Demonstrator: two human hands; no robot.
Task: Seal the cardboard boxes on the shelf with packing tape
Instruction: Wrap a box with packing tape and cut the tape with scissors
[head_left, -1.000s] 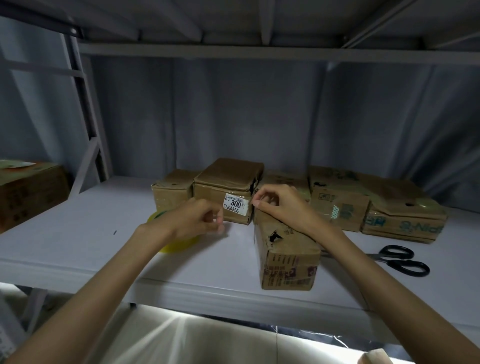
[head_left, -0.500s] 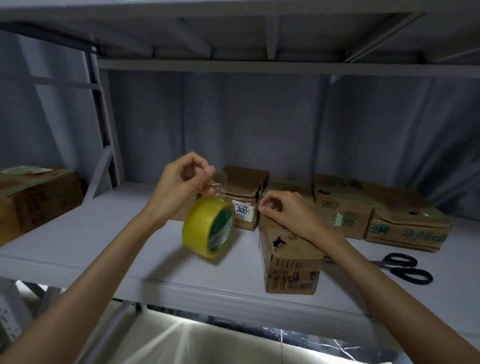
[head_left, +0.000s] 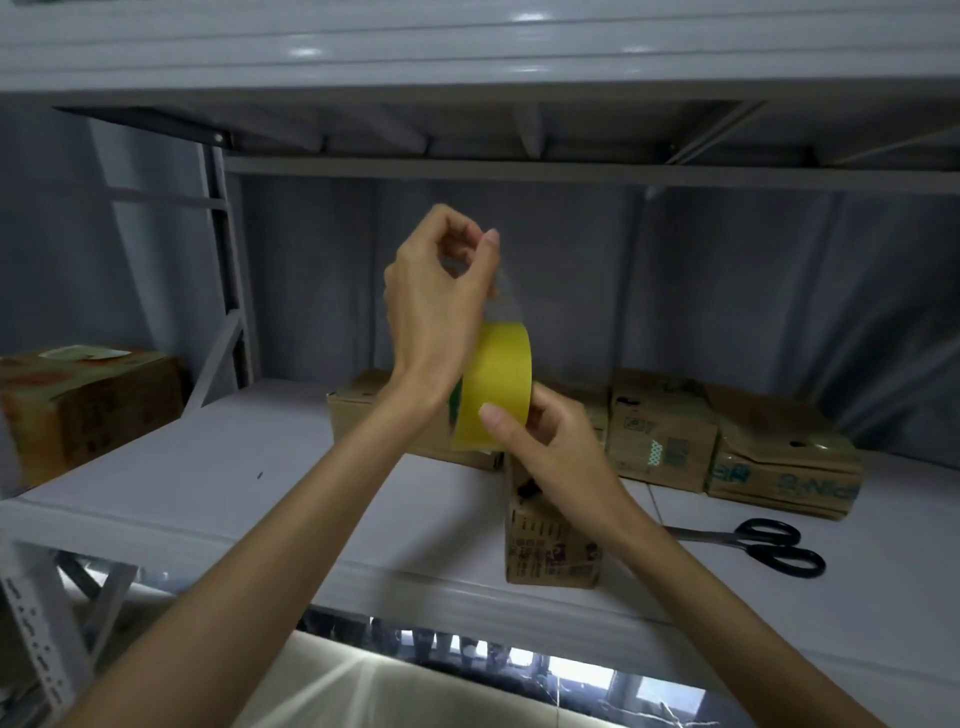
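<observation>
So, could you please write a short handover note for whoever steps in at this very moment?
Left hand pinches the pulled-out clear tape end, raised above the roll.
Right hand grips the yellow tape roll, held in the air over the shelf.
The front box stands at the shelf edge, below the right hand; more boxes sit behind it, and scissors lie to the right.
Done: tape started.
Left: stick, cut, and seal the boxes.
</observation>
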